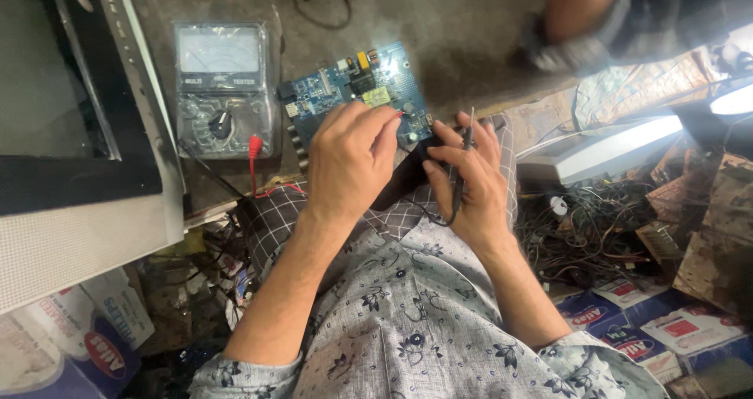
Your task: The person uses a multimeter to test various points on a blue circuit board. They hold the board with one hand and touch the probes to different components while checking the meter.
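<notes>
Blue circuit board [357, 89] at 12 o'clock from hands, long axis running 8-to-2. Left hand [345, 160] nearer, resting on board, pinching red probe [398, 115]. Right hand [471, 179] at board's 4 o'clock corner, fingers closed on black probe [464, 164]. Analog meter [222, 89] at 9 o'clock.

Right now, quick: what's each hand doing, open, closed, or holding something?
Left hand: closed, pinching a red probe against the blue circuit board.
Right hand: closed on a black probe, at the board's edge.
</notes>
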### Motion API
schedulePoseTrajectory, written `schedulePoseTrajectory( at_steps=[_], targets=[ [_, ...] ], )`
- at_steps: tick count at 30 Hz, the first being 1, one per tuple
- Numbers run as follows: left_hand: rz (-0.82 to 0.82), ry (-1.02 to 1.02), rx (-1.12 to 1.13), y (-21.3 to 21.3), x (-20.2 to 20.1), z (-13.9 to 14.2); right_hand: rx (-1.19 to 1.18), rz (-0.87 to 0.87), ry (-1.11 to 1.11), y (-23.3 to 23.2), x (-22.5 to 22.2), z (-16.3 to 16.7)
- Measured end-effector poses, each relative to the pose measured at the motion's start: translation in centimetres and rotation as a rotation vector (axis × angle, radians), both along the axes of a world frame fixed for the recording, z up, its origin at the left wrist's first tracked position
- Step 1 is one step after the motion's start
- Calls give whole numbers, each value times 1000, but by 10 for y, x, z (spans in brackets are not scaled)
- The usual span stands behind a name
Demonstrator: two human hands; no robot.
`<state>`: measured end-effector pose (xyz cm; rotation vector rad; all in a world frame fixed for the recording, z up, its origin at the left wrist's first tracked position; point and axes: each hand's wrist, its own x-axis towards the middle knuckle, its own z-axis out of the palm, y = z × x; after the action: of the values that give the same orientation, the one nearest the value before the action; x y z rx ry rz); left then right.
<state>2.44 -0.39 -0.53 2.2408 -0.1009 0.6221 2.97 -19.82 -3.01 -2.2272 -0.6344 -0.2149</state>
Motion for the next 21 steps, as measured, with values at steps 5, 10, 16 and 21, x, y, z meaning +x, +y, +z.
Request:
schedulePoseTrajectory(
  at_steps=[5,10,16,21],
  targets=[
    [-48,8,-8,2,2,-6,36,-14,43,0,0,-3],
    [-52,-15,47,2,3,-11,50,-14,42,1,2,-5],
    [-49,-19,63,2,5,-12,47,-4,63,0,0,-6],
    [-64,-9,67,4,4,-11,46,-11,66,0,0,-8]
  ],
)
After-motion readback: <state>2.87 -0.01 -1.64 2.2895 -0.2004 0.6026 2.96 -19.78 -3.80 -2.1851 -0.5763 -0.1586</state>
